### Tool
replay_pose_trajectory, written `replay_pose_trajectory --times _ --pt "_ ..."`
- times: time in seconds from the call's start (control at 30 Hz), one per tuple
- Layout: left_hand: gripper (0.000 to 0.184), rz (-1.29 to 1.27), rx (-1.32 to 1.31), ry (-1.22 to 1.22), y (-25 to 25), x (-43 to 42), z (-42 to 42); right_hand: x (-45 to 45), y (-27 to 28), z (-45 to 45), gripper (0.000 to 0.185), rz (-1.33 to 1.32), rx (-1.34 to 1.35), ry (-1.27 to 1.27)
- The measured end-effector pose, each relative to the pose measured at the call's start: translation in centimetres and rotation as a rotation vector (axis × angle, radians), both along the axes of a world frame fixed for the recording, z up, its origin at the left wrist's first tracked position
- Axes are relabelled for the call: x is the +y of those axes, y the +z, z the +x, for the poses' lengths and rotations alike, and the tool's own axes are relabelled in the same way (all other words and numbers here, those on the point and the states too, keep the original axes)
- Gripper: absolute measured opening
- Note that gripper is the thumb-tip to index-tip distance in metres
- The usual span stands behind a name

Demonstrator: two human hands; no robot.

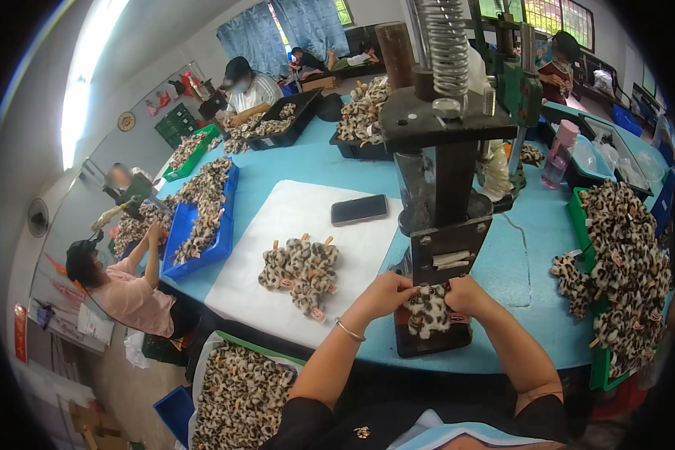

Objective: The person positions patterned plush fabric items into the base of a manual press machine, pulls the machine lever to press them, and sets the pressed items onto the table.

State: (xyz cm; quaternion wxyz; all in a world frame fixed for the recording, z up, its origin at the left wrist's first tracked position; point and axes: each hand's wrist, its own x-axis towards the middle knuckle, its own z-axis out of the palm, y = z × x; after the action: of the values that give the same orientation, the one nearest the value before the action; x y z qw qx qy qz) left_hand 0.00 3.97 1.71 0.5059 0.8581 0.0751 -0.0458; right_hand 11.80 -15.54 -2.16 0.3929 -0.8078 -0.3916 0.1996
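Observation:
A small spotted plush toy [429,316] lies on the dark base of a bench press [442,154], right in front of me. My left hand [386,295] pinches its upper left side, fingers closed. On the other side, my right hand [468,297] grips the upper right edge, also closed. The toy is spread between both hands, just under the press's angled metal plate [451,249]. Exactly where the fingertips meet the fabric is partly hidden. A pink-white tag shows near my right hand.
Several spotted plushes [301,271] and a phone [359,210] lie on white paper at left. A green crate [600,369] heaped with plushes stands right, near a pink bottle [560,156]. A blue tray [231,232] and a full bin [240,394] are left. Co-workers sit around the table.

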Motion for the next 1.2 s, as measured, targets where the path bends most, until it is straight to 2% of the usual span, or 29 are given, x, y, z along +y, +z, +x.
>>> replay_pose_trajectory --times 0.1,0.2,0.3,0.4,0.5,0.6,0.7,0.8,0.9,1.0,1.1,1.13,1.17,1.2 --pt "0.032 -0.113 -0.366 0.157 -0.6 -1.1 -0.5 0.4 -1.4 -0.3 0.028 0.277 -0.005 -0.011" --pt "0.041 -0.154 -0.324 0.151 0.0 -4.6 -1.3 0.2 1.4 -1.0 0.033 0.306 -0.069 0.071" --pt "0.043 -0.305 -0.323 0.187 0.0 -5.8 -1.1 -0.2 0.3 0.2 0.036 0.083 0.046 -0.061" --pt "0.043 -0.366 -0.314 0.18 1.5 -5.8 -0.7 -1.3 -0.1 -0.3 0.033 0.426 0.33 -0.237" --pt "0.043 -0.323 -0.279 0.168 1.6 -5.9 -0.7 -1.3 3.6 -2.4 0.022 0.672 0.638 -0.218" --pt "0.041 -0.212 -0.365 0.212 0.1 -5.8 -0.4 -1.5 3.6 -2.3 0.014 0.432 0.672 -0.138" --pt "0.04 -0.152 -0.419 0.236 -0.5 -5.8 -0.5 -1.1 4.5 -2.4 0.011 0.377 0.612 -0.12" --pt "0.04 -0.158 -0.397 0.239 -0.8 -5.9 -0.5 -1.2 5.0 -2.3 0.01 0.396 0.762 -0.153" --pt "0.041 -0.211 -0.367 0.258 -1.9 -5.7 -0.3 -1.0 4.1 -2.1 0.011 0.467 0.785 -0.119" --pt "0.04 -0.163 -0.314 0.257 -2.1 -5.6 -0.4 -1.1 3.2 -1.7 0.012 0.395 0.722 -0.151" --pt "0.043 -0.08 -0.353 0.29 -1.7 -5.8 -0.7 -1.6 3.8 -1.4 0.016 0.747 0.07 -0.646" --pt "0.046 -0.058 -0.389 0.311 -1.6 -5.9 -0.7 -2.2 6.2 -1.1 0.02 0.951 -0.003 -0.707" --pt "0.044 -0.004 -0.389 0.323 -1.5 -5.9 -0.6 -3.0 9.0 -0.2 0.024 1.026 -0.073 -0.673" --pt "0.043 0.052 -0.384 0.333 -1.6 -5.9 -0.7 -2.5 12.1 1.5 0.028 1.123 -0.323 -0.612"
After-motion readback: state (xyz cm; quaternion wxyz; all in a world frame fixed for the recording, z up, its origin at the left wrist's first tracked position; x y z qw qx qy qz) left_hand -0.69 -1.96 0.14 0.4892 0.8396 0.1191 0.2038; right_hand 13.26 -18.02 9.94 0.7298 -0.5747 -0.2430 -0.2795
